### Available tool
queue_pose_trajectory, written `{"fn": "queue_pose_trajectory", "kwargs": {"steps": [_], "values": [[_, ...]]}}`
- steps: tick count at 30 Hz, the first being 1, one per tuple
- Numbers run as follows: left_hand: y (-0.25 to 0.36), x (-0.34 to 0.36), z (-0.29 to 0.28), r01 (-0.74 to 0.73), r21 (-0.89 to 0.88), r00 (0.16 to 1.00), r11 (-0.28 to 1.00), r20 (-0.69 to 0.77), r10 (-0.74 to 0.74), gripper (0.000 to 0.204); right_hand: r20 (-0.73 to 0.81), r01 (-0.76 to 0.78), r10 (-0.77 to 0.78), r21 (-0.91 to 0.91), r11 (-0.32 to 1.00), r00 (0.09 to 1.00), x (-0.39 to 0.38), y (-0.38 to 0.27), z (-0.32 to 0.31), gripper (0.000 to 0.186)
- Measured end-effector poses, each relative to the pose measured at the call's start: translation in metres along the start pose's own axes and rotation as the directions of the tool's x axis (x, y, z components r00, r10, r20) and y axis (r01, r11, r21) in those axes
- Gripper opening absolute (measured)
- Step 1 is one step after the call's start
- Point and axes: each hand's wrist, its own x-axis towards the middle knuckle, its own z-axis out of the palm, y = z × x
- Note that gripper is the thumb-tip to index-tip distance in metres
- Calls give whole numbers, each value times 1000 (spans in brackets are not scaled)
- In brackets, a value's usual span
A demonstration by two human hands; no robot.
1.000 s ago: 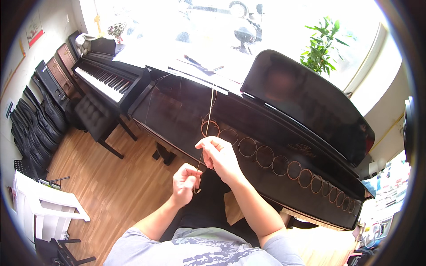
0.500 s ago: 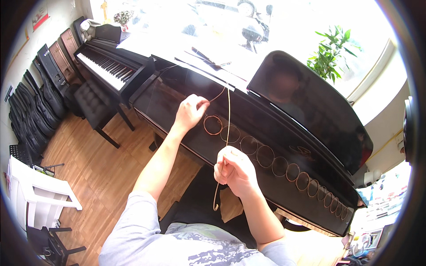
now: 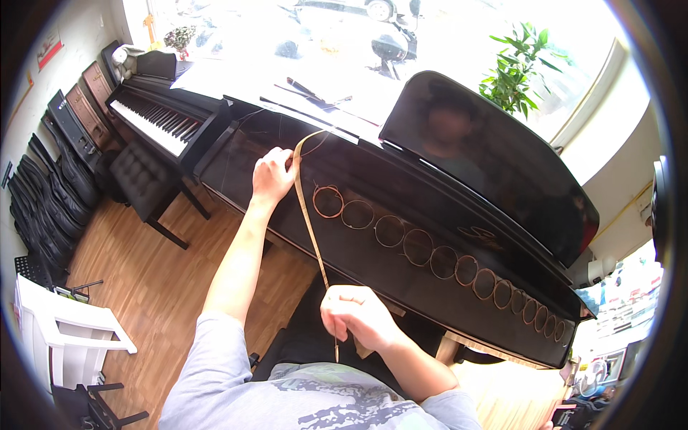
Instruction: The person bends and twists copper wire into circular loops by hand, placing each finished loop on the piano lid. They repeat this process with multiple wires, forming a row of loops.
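A long, narrow yellowish tape measure (image 3: 309, 215) stretches between my hands, and its upper part curves over toward the back of the black piano. My left hand (image 3: 273, 175) is closed on this tape above the piano's left part, with a thin coppery wire (image 3: 315, 148) beside the tape there. Lower down, near my body, my right hand (image 3: 356, 315) pinches the tape, and its loose end hangs below the fingers. To the right of the tape lies a copper-coloured wire coil (image 3: 328, 201), the leftmost of a row of several coiled wires on the piano.
The dark piano (image 3: 423, 304) runs diagonally before me, with a raised glossy panel (image 3: 494, 154) behind. Long dark tools (image 3: 304, 89) lie on a white surface by the window. At left stand another keyboard (image 3: 158, 125), a padded bench (image 3: 147, 175) and several instrument cases (image 3: 68, 179).
My left hand has moved left and now grips the tape as well. My right hand has come down toward my body, drawing the tape into a slanting line. The whole view has shifted slightly.
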Motion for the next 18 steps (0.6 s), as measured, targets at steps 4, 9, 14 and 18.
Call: {"fn": "queue_pose_trajectory", "kwargs": {"steps": [4,9,14,18], "values": [[9,2,0,-24,24,1000,999,-19,25,13,107,-126,133,-73,989,985,-12,-1,10,23],[14,3,2,-7,-10,1000,1000,19,7,16,120,-98,107,-76,992,987,-17,10,10,22],[31,3,-13,55,-106,997,993,59,-49,26,-67,46,-55,-122,991,996,-11,3,4,21],[30,5,-21,256,-507,965,823,88,-246,24,-182,80,-80,-4,997,980,-5,8,-12,22]]}}
